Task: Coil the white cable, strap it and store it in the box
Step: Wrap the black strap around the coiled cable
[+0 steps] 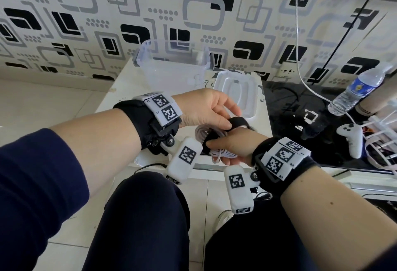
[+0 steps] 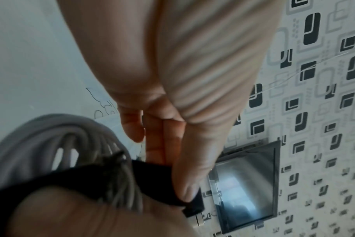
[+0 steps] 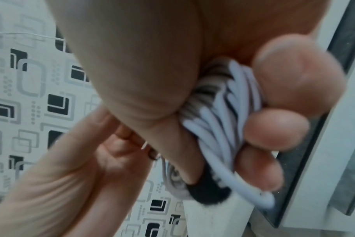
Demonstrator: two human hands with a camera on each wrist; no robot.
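The white cable is wound into a coil and sits in my right hand, whose fingers curl round the bundle. A black strap loops over the coil. My left hand pinches the strap's free end between thumb and fingers, above the right hand. The strap also shows under the right thumb. Both hands hover over the near edge of the white table. The clear plastic box stands open at the back of the table.
The box's clear lid lies to the right of the box. Further right is a black glass surface with a water bottle, a white game controller and a white wire rack. Another white cord hangs down the patterned wall.
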